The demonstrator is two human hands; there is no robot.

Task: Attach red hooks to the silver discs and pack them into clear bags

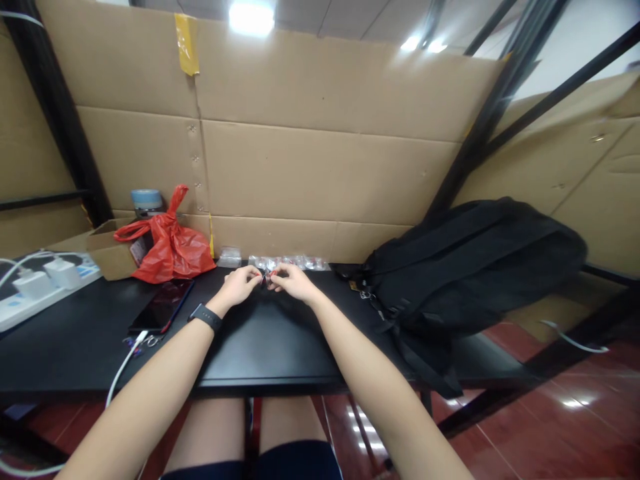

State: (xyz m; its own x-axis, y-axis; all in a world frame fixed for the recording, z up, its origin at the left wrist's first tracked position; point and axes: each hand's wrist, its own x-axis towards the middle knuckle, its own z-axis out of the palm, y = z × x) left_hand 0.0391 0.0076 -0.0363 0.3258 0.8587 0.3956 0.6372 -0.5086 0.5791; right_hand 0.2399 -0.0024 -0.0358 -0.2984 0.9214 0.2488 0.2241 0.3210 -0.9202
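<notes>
Both hands meet over the far middle of the black table (260, 347). My left hand (243, 285), with a black watch on its wrist, pinches its fingers together against a tiny dark object (267, 281) between the two hands. My right hand (294, 281) pinches the same small object from the other side. The object is too small to name. Just behind the hands a row of small clear plastic bags (290, 262) with red bits inside lies along the cardboard wall.
A red plastic bag (170, 247) and an open cardboard box (107, 250) stand at the back left. A phone (163, 305) on a white cable lies left of the hands. A white power strip (35, 287) sits far left. A black backpack (465, 267) fills the right side.
</notes>
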